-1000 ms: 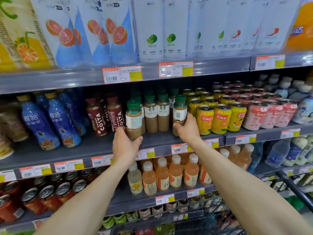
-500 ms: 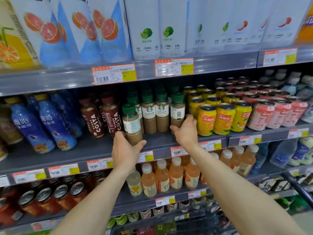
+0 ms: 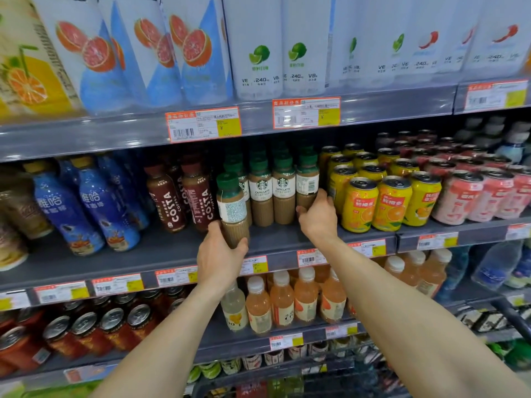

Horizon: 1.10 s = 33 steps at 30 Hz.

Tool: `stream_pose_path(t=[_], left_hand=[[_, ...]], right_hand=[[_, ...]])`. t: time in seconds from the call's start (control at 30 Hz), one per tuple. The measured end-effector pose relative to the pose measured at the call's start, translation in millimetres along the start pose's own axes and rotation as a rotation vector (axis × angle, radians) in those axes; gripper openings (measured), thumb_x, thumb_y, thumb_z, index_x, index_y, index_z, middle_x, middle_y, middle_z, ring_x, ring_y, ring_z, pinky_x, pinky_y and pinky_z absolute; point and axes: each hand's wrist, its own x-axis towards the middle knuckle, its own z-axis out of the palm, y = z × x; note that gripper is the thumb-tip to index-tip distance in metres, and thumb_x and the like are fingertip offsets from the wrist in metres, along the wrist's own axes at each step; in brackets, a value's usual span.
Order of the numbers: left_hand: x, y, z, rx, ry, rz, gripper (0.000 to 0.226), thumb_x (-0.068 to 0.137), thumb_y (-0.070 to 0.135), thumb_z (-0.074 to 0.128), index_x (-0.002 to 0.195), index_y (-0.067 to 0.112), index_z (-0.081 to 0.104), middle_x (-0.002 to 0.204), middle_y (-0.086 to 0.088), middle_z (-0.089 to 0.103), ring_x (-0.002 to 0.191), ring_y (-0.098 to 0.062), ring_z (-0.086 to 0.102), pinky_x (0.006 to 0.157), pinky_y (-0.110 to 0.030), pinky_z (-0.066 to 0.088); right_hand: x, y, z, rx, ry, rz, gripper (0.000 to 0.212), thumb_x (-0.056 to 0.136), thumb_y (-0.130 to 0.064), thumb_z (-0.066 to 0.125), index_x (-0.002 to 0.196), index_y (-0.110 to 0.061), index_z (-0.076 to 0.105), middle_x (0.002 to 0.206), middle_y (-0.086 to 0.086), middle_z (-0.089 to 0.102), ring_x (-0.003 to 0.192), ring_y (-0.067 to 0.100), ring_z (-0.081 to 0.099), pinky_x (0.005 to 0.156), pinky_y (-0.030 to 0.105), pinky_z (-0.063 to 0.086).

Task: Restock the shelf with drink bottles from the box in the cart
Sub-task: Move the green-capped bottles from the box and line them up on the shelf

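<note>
Grey metal forms the shelf point(image 3: 161, 254) being filled. Toward its left end stand blue bottles point(image 3: 97, 208), then brown Costa bottles point(image 3: 184, 196). Just right of those, the left hand point(image 3: 221, 255) grips the lower body of a green-capped latte bottle point(image 3: 231, 208), fingers and thumb wrapped round it. The bottle is upright near the shelf's front edge, ahead of the leftmost latte row. The hand hides whether its base already rests on the shelf. Behind it the latte rows point(image 3: 271, 191) run back toward the rear edge. At their right side the right hand point(image 3: 319, 219) holds a second latte bottle point(image 3: 307, 182) low down, fingers curled round its base. This bottle stands upright at the front of the rightmost row, just beside the yellow cans point(image 3: 390, 202). Pink cans point(image 3: 471, 196) follow toward the right end.

Restocking of this product looks well advanced: the rows appear nearly full to the front, and both bottles are at the placing step. What seems left is letting them go, perhaps turning them, since both show their back labels, and fetching more. The cart point(image 3: 511, 314) shows only as a dark bar and wire at the lower right. The box, and what remains in it, cannot be seen.
</note>
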Motion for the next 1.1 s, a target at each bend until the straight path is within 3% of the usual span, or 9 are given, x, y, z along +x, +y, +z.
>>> stream_pose_path(t=[0.3,0.43,0.57,0.73,0.87,1.1], left_hand=[[1,2,0,0.041,-0.032,-0.004,0.047,0.090,0.033,0.068,0.130,0.019,0.046,0.117,-0.003,0.066,0.106,-0.025,0.062,0.083,-0.036,0.051],[4,5,-1,0.051,-0.031,-0.028,0.042,0.089,0.033,0.069,0.122,0.020,0.046,0.112,-0.004,0.064,0.105,-0.026,0.061,0.078,-0.034,0.047],[9,7,-1,0.059,-0.005,-0.059,0.042,0.087,0.036,0.073,0.111,0.020,0.043,0.111,-0.006,0.063,0.106,-0.029,0.059,0.083,-0.040,0.049],[12,7,3,0.076,0.044,-0.061,0.044,0.086,0.038,0.074,0.112,0.016,0.046,0.112,-0.008,0.063,0.106,-0.032,0.059,0.082,-0.039,0.047],[11,7,7,0.098,0.073,-0.045,0.046,0.086,0.040,0.073,0.111,0.014,0.045,0.108,-0.008,0.063,0.103,-0.032,0.060,0.077,-0.037,0.044],[8,8,8,0.078,0.054,-0.055,0.051,0.086,0.040,0.074,0.115,0.009,0.047,0.110,-0.013,0.062,0.104,-0.034,0.059,0.080,-0.041,0.048]], right_hand=[[0,4,-1,-0.013,-0.052,0.024,0.063,0.083,-0.012,0.071,0.137,-0.002,0.040,0.134,0.022,0.048,0.119,0.042,0.052,0.094,0.043,0.046],[-7,2,-6,-0.035,-0.054,0.018,0.072,0.083,-0.017,0.072,0.141,0.003,0.034,0.137,0.024,0.046,0.123,0.041,0.050,0.096,0.042,0.045],[-42,11,-15,-0.032,-0.001,-0.113,0.079,0.088,-0.019,0.068,0.150,0.002,0.023,0.142,0.023,0.042,0.129,0.036,0.046,0.101,0.040,0.043],[-98,40,-24,0.038,-0.021,-0.318,0.071,0.094,-0.020,0.060,0.154,-0.010,0.022,0.152,0.009,0.032,0.138,0.023,0.035,0.110,0.034,0.036],[-132,64,-26,0.022,-0.062,-0.319,0.069,0.094,-0.023,0.059,0.153,-0.019,0.025,0.152,0.003,0.033,0.135,0.019,0.037,0.102,0.028,0.037],[-153,88,-22,-0.043,-0.146,-0.288,0.063,0.093,-0.023,0.059,0.149,-0.015,0.032,0.149,0.004,0.036,0.135,0.022,0.039,0.106,0.036,0.042]])
